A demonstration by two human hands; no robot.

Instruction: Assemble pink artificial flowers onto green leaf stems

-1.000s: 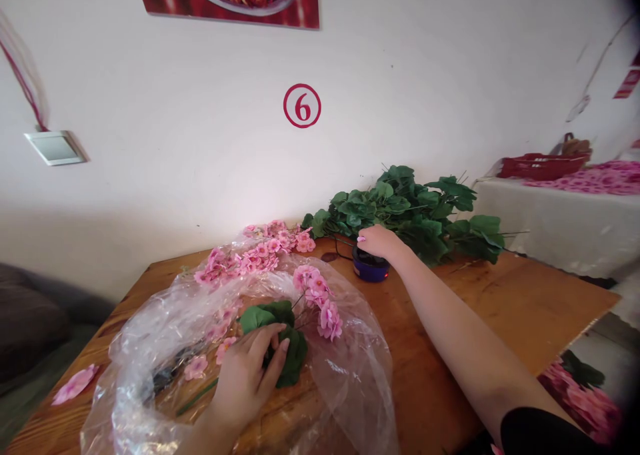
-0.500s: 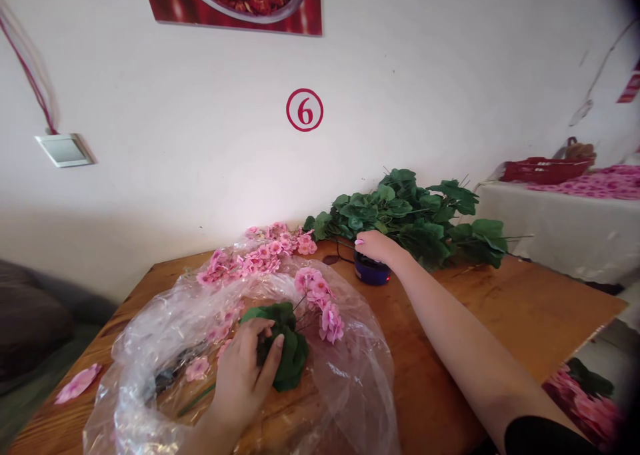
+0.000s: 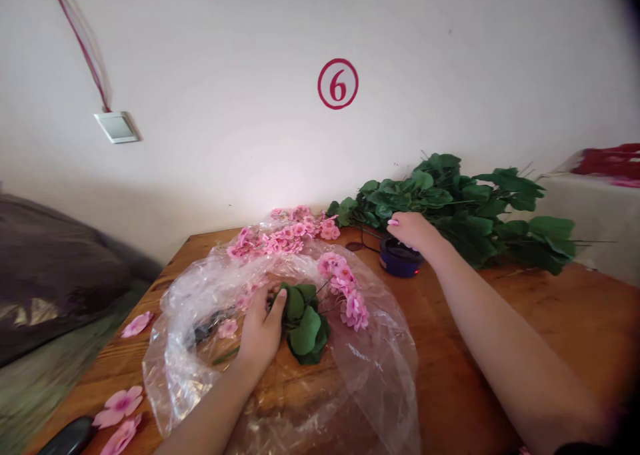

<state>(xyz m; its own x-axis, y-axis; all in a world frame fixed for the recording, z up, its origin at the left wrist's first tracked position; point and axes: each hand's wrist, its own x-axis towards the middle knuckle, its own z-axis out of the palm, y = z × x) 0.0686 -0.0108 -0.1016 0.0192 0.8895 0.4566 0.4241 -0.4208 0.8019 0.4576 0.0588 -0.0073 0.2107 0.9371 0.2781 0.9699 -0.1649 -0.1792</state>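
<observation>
My left hand [image 3: 261,328] is closed around an artificial flower spray. Its green leaves [image 3: 304,331] stick out past my thumb, and thin stems lead from them to a pink blossom cluster [image 3: 345,288]. Part of a green stem [image 3: 226,355] shows on the other side of the hand. My right hand [image 3: 415,231] reaches forward over a small round blue pot [image 3: 400,258] with a lit red light. Its fingers are curled down at the pot's top, and what they hold, if anything, is hidden. Beneath the spray lies a crumpled clear plastic bag [image 3: 375,361].
Behind the pot lies a heap of green leaf stems [image 3: 450,201]. Pink flower sprays [image 3: 287,233] rest at the wooden table's [image 3: 460,388] back edge. Loose pink blossoms [image 3: 119,405] and a black object [image 3: 69,436] sit at the left edge. A dark bag [image 3: 55,268] stands beyond it.
The view has turned left and downward, bringing more loose blossoms and the black object into sight. The leaves in my left hand have shifted within the grip. My right hand stays over the pot.
</observation>
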